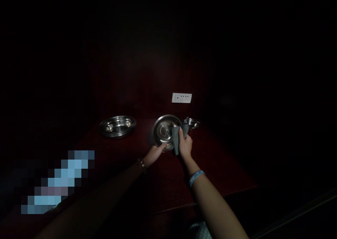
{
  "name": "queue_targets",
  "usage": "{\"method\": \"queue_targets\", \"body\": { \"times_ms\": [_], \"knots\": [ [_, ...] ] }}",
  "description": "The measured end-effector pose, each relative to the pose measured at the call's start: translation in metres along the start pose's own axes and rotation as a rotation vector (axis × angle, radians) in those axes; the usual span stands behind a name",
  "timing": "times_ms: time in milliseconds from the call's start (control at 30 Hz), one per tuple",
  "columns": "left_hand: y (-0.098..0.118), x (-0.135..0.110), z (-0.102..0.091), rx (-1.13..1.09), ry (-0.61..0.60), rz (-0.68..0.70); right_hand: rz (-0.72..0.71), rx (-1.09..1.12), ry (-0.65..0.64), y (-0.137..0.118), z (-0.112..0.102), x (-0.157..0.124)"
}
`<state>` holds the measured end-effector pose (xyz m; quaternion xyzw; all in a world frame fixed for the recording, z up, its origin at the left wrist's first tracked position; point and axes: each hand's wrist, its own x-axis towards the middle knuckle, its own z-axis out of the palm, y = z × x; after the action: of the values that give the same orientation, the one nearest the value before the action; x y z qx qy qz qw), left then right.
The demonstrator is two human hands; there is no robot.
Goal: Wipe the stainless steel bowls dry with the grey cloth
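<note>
My left hand (155, 154) grips the lower rim of a shiny metal bowl (163, 130), thumb on the near edge. The bowl is tilted so that its inside faces me. A folded grey cloth (177, 140) is in my right hand (185, 144), with the thumb lying over it. The cloth overlaps the bowl's right side; whether it presses on the metal I cannot tell. Just behind my right hand is a smaller metal bowl (194, 123), partly covered by the cloth.
Several nested metal bowls (118, 126) stand at the left on the dark red table (210, 168). A white socket panel (181, 98) is on the wall behind. A bright pixelated patch (59, 182) lies at lower left. The surroundings are very dark.
</note>
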<state>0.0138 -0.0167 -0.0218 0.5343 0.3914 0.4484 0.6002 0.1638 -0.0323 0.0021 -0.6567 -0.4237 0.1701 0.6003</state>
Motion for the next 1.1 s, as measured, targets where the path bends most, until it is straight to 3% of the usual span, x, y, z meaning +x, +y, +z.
{"method": "queue_targets", "body": {
  "times_ms": [100, 267, 400, 567, 1100],
  "knots": [
    [0.003, -0.003, 0.002, 0.005, 0.061, -0.025, -0.021, 0.021, -0.006, 0.002, 0.001, 0.001],
    [0.003, -0.006, 0.004, 0.001, 0.027, 0.056, -0.04, 0.037, -0.012, 0.001, 0.001, 0.002],
    [0.004, -0.008, 0.004, 0.001, -0.095, 0.18, -0.046, 0.027, 0.019, -0.001, 0.0, 0.002],
    [0.007, -0.012, 0.003, 0.001, -0.247, 0.21, -0.065, -0.003, 0.043, -0.001, -0.001, 0.003],
    [0.003, -0.013, 0.0, 0.096, -0.285, 0.239, -0.034, -0.069, 0.025, -0.001, -0.002, 0.004]
  ]
}}
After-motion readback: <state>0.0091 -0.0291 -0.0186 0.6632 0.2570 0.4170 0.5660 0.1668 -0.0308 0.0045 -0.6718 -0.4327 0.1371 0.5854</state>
